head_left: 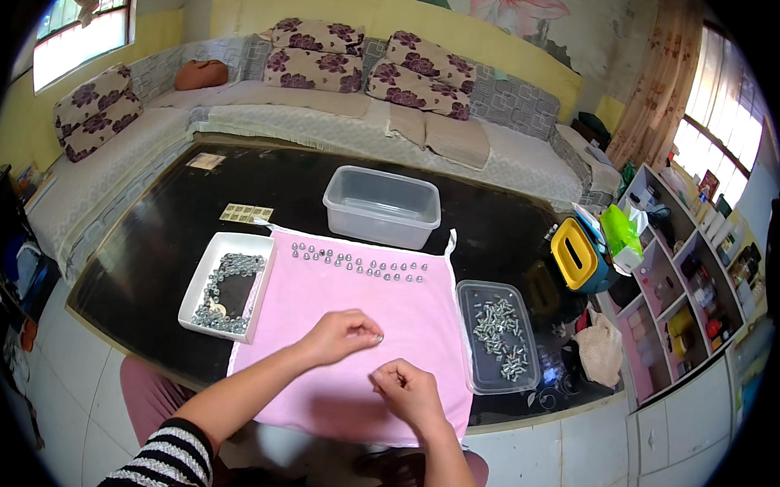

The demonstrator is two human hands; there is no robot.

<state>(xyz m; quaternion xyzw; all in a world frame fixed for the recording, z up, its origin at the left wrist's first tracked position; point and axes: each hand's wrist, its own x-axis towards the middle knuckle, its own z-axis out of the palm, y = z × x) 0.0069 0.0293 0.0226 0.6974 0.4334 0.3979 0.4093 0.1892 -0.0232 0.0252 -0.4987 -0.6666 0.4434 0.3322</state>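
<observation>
Over the pink cloth (319,284), my left hand (342,335) is closed in a pinch, with a tiny glint at its fingertips too small to name. Just below and to the right, my right hand (408,392) is also pinched closed; whatever its fingers hold is hidden. The two hands are apart. Small metal fasteners (360,270) stand in rows along the cloth's far edge. Left of the cloth, a white tray (189,300) contains many small silver nuts (241,266). A clear plastic tray (480,380) on the right holds loose short bolts (496,322).
Beyond the cloth stands an empty translucent bin (380,221) on the black table (280,173). A gold-coloured sheet with a grid (247,214) lies left of it. At right are a yellow and blue box (577,256) and a crowded shelf unit (667,273).
</observation>
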